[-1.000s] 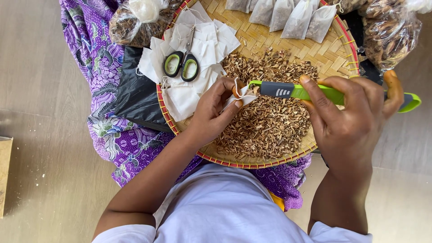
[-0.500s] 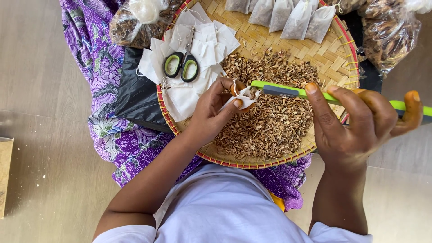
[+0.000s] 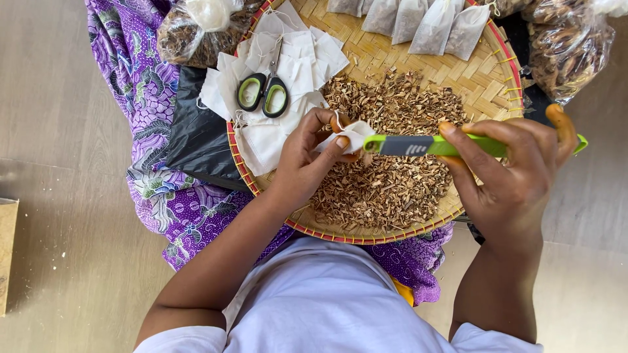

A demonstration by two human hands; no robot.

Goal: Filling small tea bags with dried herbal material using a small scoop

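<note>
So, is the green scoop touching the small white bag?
Touching. The head view shows the green scoop tip pressed against the small white bag held by the left hand.

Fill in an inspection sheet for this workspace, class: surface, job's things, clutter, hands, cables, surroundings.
Surface: round woven tray on a purple patterned cloth.
Job's things: small white pouch; green scoop; pile of dried brown pieces.
Clutter: empty white pouches under scissors; filled pouches; clear bags of dried goods; black bag.
Hands: left hand pinches the pouch; right hand grips the scoop, its tip at the pouch.
Cables: nothing seen.
Surroundings: pale wooden floor.
</note>
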